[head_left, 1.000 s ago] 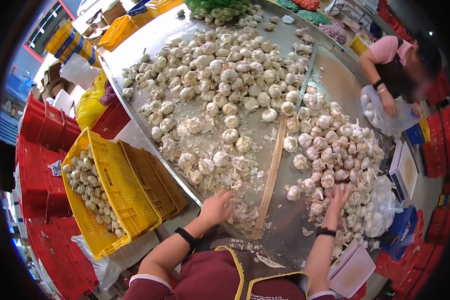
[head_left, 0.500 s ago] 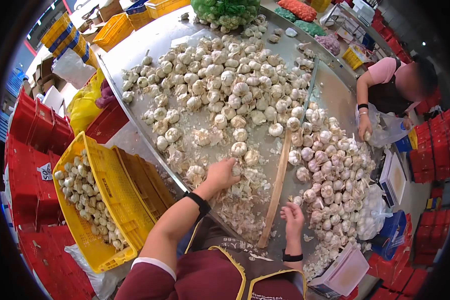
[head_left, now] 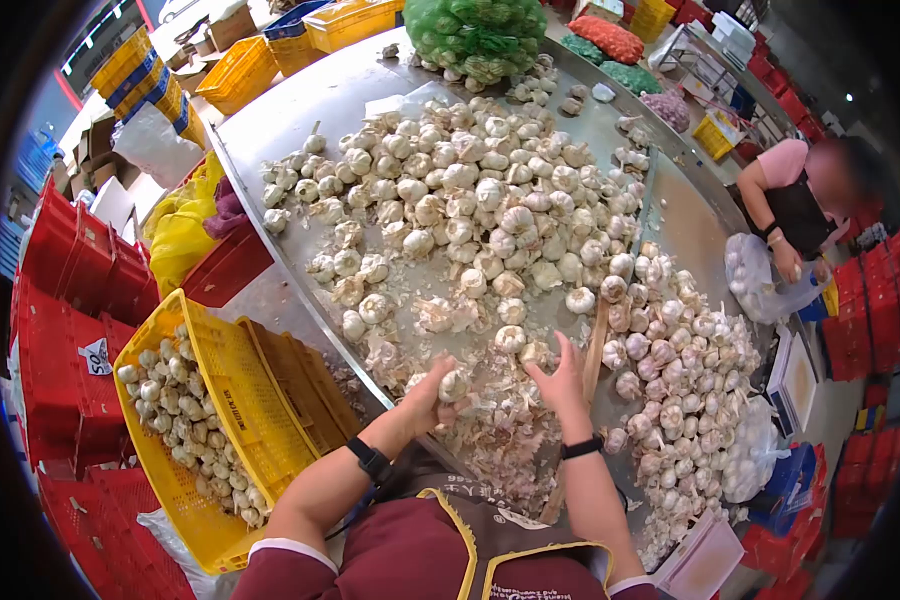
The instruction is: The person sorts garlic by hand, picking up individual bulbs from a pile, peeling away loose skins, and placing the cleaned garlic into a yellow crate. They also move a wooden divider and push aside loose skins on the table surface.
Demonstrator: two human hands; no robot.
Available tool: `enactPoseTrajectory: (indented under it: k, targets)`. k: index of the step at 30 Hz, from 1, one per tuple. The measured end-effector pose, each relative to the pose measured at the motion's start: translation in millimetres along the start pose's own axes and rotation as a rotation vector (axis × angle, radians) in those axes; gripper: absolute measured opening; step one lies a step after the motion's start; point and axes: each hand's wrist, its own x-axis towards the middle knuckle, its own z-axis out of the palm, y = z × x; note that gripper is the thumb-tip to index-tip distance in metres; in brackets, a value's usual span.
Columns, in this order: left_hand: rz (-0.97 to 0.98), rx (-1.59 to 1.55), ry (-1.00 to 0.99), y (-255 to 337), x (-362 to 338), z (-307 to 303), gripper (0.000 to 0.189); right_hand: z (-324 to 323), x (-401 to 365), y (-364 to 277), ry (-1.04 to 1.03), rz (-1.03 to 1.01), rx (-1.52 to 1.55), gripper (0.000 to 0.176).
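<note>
Loose garlic bulbs [head_left: 510,190] are heaped on the metal table [head_left: 300,250]. My left hand [head_left: 432,398], low at the table's near side, has its fingers closed around a garlic bulb [head_left: 454,386]. To its right my right hand [head_left: 562,378] is spread, thumb and fingers apart, beside another bulb [head_left: 536,354] near its thumb; whether they touch is hard to tell. Peeled skins [head_left: 500,440] lie below and between both hands. A wooden strip [head_left: 597,345], partly hidden by my right hand, separates the heap from a second pile of pinkish garlic [head_left: 680,370].
A yellow crate [head_left: 260,385] holding garlic stands at the left, beside red crates [head_left: 60,340]. A green net sack [head_left: 475,35] sits at the table's far edge. Across at the right, another person [head_left: 795,200] handles a plastic bag [head_left: 760,280]. Scales [head_left: 790,375] stand at the right.
My left hand has moved slightly down and left and now holds a bulb up. My right hand has moved up and left across the wooden strip. The other person's hand has moved to the bag.
</note>
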Motion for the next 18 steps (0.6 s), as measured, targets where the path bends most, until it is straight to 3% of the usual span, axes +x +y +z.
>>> enactPoseTrajectory:
  k: [1, 3, 5, 7, 9, 10, 11, 13, 14, 15, 16, 17, 18]
  targets:
    - [-0.014, 0.022, 0.028, -0.9, -2.0, -2.8, 0.060, 6.2, 8.5, -0.9, 0.022, -0.081, -0.196, 0.065]
    - [-0.024, 0.018, 0.050, -2.6, -4.9, -7.1, 0.054, 15.7, 14.4, -1.7, -0.064, -0.035, -0.168, 0.066]
    - [0.043, 0.067, 0.204, -0.6, -10.4, -2.1, 0.047, 13.2, 15.1, -18.8, -0.161, 0.168, -0.233, 0.060]
    - [0.039, 0.002, 0.131, -0.9, -11.8, -10.4, 0.040, 16.0, 14.5, -13.1, -0.147, 0.157, -0.264, 0.056]
    - [0.086, 0.022, 0.157, -1.1, -14.2, -3.2, 0.035, 23.6, 19.0, 9.6, -0.096, 0.209, 0.126, 0.049]
    - [0.107, 0.045, 0.197, -3.9, -10.2, -3.5, 0.033, 19.3, 24.5, -0.5, -0.178, 0.376, 0.466, 0.047]
    - [0.098, 0.045, 0.198, -3.6, -11.9, -2.2, 0.033, 10.1, 25.9, -27.3, -0.178, 0.385, 0.466, 0.047]
    - [0.088, 0.075, 0.193, 0.3, -13.4, 6.9, 0.033, -3.6, 19.6, -105.7, -0.088, 0.283, 0.957, 0.046]
    - [0.056, 0.093, 0.221, 0.9, -12.0, 6.6, 0.031, 0.9, 16.5, -131.8, -0.262, 0.216, 1.000, 0.050]
    - [0.046, 0.105, 0.213, 0.9, -24.4, 19.7, 0.031, 6.1, 5.1, -163.1, -0.421, -0.007, 1.012, 0.055]
    - [0.216, -0.024, 0.215, 1.2, -50.6, 40.7, 0.030, 7.8, -21.4, -201.8, -0.516, -0.274, 1.048, 0.063]
    - [0.386, -0.153, 0.217, -0.6, -66.8, 51.3, 0.031, -1.4, -50.7, -235.2, -0.738, -0.288, 1.019, 0.072]
    - [0.200, -0.007, 0.263, -16.9, -23.1, 7.5, 0.027, -7.4, -67.1, -254.4, -0.792, -0.438, 1.007, 0.069]
